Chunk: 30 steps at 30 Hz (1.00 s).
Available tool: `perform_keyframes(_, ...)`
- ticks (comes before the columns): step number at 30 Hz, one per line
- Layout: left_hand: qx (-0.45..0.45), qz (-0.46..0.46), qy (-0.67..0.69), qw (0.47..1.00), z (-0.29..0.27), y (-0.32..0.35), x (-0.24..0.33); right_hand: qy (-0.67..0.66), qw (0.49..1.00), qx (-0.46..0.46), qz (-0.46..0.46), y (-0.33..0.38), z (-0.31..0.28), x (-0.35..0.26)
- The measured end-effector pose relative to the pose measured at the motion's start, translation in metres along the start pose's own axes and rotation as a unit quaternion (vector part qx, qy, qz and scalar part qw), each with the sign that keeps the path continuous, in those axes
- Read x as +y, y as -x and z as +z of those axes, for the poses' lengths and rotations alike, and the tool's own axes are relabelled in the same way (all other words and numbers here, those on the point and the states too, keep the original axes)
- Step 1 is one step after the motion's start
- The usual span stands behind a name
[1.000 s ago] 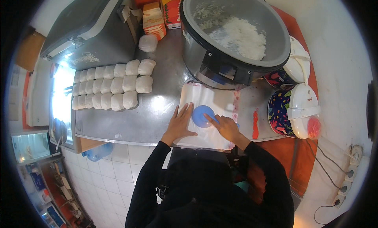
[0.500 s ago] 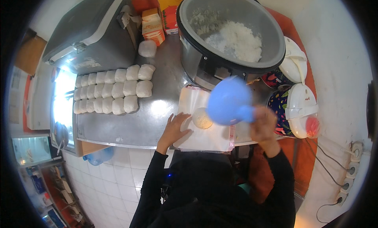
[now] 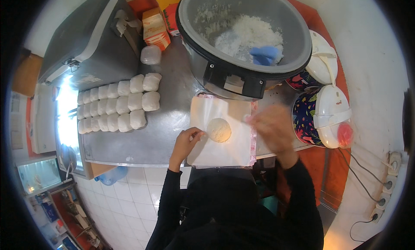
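on the grey metal desk (image 3: 166, 120), a pale grainy round (image 3: 219, 130) lies amid white paper (image 3: 203, 157) at the front edge, the left hand (image 3: 186, 146) curled by the paper's left edge and the blurred right hand (image 3: 274, 129) over its right; whether the fingers of either grip anything, i cannot tell. rows of white packets (image 3: 123, 104) fill the desk's left end beside a grey cooler (image 3: 93, 47), a rice cooker (image 3: 216, 79) holding a blue scoop (image 3: 264, 55) stands toward the back edge, and sockets (image 3: 389, 184) line the pale wall (image 3: 367, 98) at right.
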<state>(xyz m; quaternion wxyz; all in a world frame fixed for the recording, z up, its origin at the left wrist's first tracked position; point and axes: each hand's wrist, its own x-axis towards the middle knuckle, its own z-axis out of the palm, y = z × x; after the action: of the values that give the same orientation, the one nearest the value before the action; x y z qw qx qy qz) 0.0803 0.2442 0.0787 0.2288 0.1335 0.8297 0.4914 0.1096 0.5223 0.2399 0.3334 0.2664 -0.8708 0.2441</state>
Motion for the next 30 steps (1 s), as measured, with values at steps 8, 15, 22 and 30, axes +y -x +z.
perform_keyframes(8, 0.007, 0.074, -0.057, 0.996, 0.003, -0.022, 0.006, 0.238, 0.891, -0.277, 0.269, 0.172, 0.140, 0.046)
perform_keyframes(15, 0.026, 0.240, -0.154, 0.958, 0.015, -0.080, 0.024, 0.210, 0.907, -0.265, 0.250, 0.192, 0.156, 0.049)
perform_keyframes(22, 0.017, 0.305, -0.372, 0.877, 0.034, -0.125, 0.006, 0.051, 0.954, -0.160, 0.248, 0.204, 0.149, 0.051)
perform_keyframes(30, 0.062, 0.348, -0.343, 0.870, 0.027, -0.133, 0.010, -0.018, 0.896, -0.147, 0.418, 0.158, 0.138, 0.054)
